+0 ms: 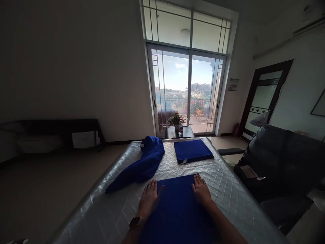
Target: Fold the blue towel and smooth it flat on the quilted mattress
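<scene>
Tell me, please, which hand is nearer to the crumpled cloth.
Left. The left hand is just on the person's side of the crumpled cloth; the right hand is farther off, at the right edge of the flat cloth.

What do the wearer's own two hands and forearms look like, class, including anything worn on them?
The left hand and right hand are both ungloved, and no sleeve shows on either forearm. The left wrist wears a dark, squarish wristwatch or band; the right wrist has nothing on it.
</scene>
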Motion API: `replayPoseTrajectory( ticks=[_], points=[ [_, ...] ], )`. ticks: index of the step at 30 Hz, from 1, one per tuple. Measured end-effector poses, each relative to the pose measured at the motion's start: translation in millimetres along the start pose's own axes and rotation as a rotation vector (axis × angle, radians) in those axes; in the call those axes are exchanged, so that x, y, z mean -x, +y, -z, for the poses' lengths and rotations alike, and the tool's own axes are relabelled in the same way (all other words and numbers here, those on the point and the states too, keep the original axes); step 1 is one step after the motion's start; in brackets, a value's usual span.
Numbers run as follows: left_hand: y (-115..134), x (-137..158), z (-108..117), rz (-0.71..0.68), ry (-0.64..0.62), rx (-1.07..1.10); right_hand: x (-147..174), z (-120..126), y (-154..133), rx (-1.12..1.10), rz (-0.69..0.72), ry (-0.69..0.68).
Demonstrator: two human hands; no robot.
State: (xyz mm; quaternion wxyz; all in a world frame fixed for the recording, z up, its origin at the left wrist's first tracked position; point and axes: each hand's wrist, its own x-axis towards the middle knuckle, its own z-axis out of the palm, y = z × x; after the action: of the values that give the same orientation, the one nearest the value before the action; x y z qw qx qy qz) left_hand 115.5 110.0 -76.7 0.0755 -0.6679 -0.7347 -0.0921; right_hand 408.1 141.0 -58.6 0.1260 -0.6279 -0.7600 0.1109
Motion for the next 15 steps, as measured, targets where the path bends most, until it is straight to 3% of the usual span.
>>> replayPoseTrajectory(
  ticks=[3,5,12,15],
  points=[
    [5.4,-3.2,6.7,0.027,-0.023,0.021,1.3,-1.0,1.0,-0.021,-0.01,-0.01],
    [23.2,-5.5,14.0,0.025,-0.013,0.085,0.8,-0.5,1.0,-0.03,-0.008,-0.016],
    [148.5,5.5,16.8,-0.325,-0.081,0.356,1.2,-4.4,4.7,-0.005,0.01,0.004],
    [173.2,13.2,8.5,-0.363,-0.113,0.457,0.9,-7.4,7.4,0.016,0.041,0.018]
  ],
)
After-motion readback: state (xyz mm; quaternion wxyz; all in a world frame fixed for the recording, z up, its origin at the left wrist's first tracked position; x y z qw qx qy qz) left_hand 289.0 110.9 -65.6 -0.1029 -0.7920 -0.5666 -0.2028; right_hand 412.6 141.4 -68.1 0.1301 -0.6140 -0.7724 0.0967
